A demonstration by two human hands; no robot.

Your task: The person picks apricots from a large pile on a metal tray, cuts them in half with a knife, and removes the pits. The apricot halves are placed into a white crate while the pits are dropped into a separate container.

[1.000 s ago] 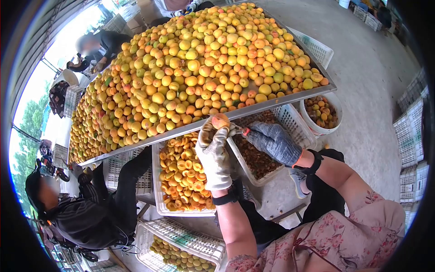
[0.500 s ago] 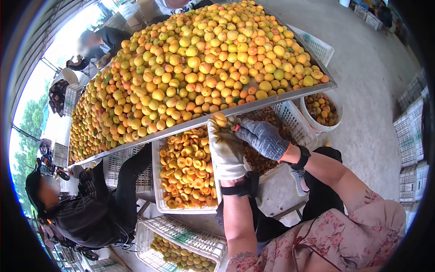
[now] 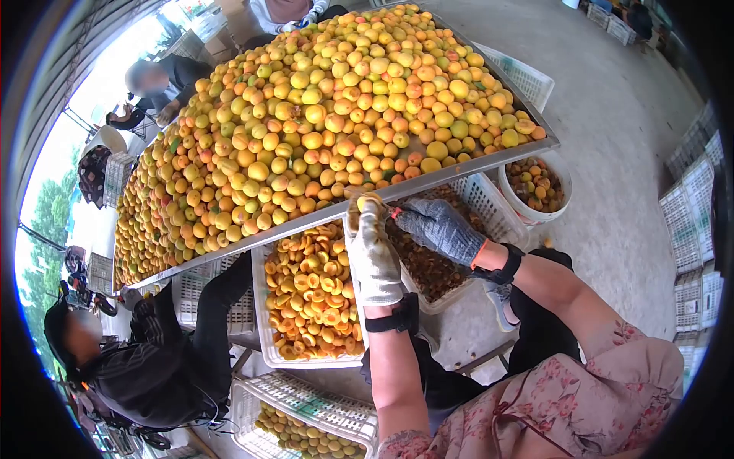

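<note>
My left hand (image 3: 375, 249), in a white and tan glove, has its fingers wrapped round an apricot (image 3: 368, 199) at the edge of the metal table (image 3: 417, 182). Right beside it my right hand (image 3: 441, 229), in a grey knitted glove, is closed on a small red-handled tool (image 3: 394, 213) whose tip is at the fruit. Whole apricots (image 3: 306, 122) are heaped on the table. Below my left hand stands a white crate of halved apricots (image 3: 310, 294); under my right hand is a crate of brown pits (image 3: 428, 268).
A white bucket (image 3: 535, 214) with fruit stands right of the pit crate. Another crate (image 3: 306, 398) of apricots is at the bottom. People sit at the left (image 3: 153, 367), upper left (image 3: 180, 76) and far side (image 3: 290, 14). Crates (image 3: 688, 222) are stacked at the right.
Both hands have shifted slightly, and the apricot in my left hand now sits lower between the fingers. The whole view has moved a little. The person across the table shows more.
</note>
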